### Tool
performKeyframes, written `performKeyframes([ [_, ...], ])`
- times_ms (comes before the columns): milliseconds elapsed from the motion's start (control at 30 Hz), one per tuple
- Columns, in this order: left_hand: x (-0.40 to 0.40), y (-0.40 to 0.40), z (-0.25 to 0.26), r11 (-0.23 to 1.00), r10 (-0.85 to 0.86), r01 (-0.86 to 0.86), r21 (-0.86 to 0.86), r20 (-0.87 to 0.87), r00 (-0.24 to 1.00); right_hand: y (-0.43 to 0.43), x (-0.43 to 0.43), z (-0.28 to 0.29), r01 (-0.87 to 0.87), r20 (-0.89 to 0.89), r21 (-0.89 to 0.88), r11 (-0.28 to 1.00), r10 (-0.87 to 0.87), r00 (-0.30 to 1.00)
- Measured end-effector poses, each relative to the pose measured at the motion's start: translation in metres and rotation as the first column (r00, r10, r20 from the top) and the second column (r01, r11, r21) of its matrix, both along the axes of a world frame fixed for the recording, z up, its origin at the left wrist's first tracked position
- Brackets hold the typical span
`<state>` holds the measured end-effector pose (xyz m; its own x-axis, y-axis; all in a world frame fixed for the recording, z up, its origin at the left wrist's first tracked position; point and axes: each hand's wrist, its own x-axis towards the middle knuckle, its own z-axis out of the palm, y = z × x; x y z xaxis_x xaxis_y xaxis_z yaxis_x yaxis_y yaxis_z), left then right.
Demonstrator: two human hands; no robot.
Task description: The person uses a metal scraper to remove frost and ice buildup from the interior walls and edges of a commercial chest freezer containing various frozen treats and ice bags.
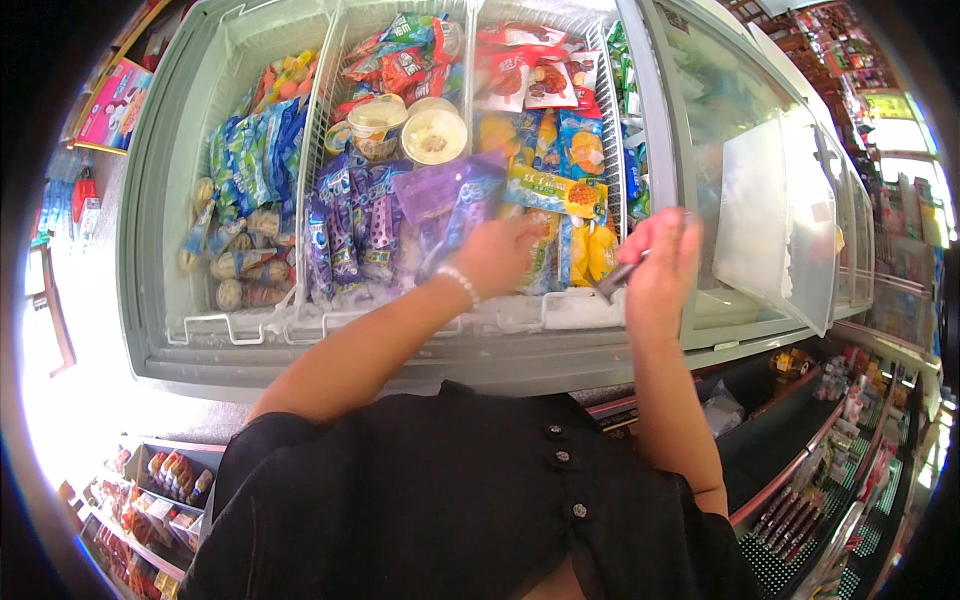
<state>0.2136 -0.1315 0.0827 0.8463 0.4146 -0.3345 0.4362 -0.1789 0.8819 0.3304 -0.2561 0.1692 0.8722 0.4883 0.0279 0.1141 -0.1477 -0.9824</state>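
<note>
An open chest freezer (315,358) lies before me, stocked with bagged ice pops between wire dividers. My left hand (499,255) reaches into its middle, blurred by motion. Its fingertips are over yellow-green ice pop packets (544,251); whether they grip one is unclear. Purple ice pop packets (442,191) lie just beyond, also partly blurred. My right hand (664,274) is closed around a dark, flat-ended tool (619,280), perhaps a scraper. The tool's end points down towards frost (581,307) along the near wall. Yellow packets (592,251) sit beside it.
Clear tubs (435,133), red-and-white packets (525,79) and blue-green packets (259,154) fill other parts of the freezer. A sliding glass lid (750,172) covers the right side. Stocked shelves (817,465) stand at lower right, another rack (154,510) at lower left.
</note>
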Motion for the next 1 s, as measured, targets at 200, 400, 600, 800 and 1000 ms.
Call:
performKeyframes([
  [200, -0.011, 0.015, 0.013, 0.61, -0.237, 0.079, 0.789, 0.086, 0.968, -0.019, -0.006, -0.059, -0.098, 0.115, -0.238, 0.966, 0.128, 0.985],
  [400, -0.026, 0.047, 0.016, 0.646, -0.056, -0.168, 0.744, 0.267, 0.962, 0.002, -0.013, -0.01, -0.068, 0.19, -0.117, 0.991, 0.09, 0.978],
  [600, -0.038, 0.067, 0.04, 0.902, 0.081, -0.094, 0.422, 0.048, 0.996, -0.016, -0.019, -0.044, -0.283, -0.045, -0.16, 0.946, 0.28, 0.959],
  [800, -0.062, 0.068, 0.028, 0.731, 0.07, -0.252, 0.634, 0.298, 0.952, -0.018, -0.015, -0.026, -0.385, -0.204, -0.059, 0.921, 0.366, 0.908],
  [1000, -0.079, 0.057, 0.037, 0.849, 0.264, -0.327, 0.416, 0.204, 0.943, -0.028, 0.004, -0.04, -0.414, -0.406, -0.042, 0.909, 0.363, 0.839],
])
